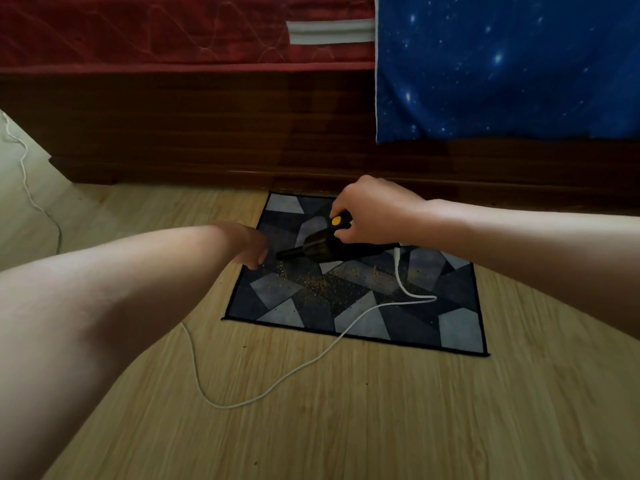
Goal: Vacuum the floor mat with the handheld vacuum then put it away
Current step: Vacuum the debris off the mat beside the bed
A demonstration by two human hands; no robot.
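Observation:
A small floor mat (457, 327) with a grey and dark blue geometric pattern lies on the wooden floor against the bed base. Yellowish crumbs (318, 282) are scattered across its middle. My right hand (374, 209) grips the handle of a black handheld vacuum (322, 249) with a yellow button, its narrow nozzle pointing left just above the mat. My left hand (247, 247) is at the mat's left edge by the nozzle tip, fingers loosely curled downward; whether it touches the mat I cannot tell. A white cord (349, 334) runs from the vacuum's rear over the mat.
The cord (221, 403) loops across the light wooden floor (346, 427) toward the left. A dark wooden bed base (207, 133) with a red mattress (156, 29) stands behind the mat. A blue starry cloth (502, 64) hangs at the right. Another white cable (27, 188) lies far left.

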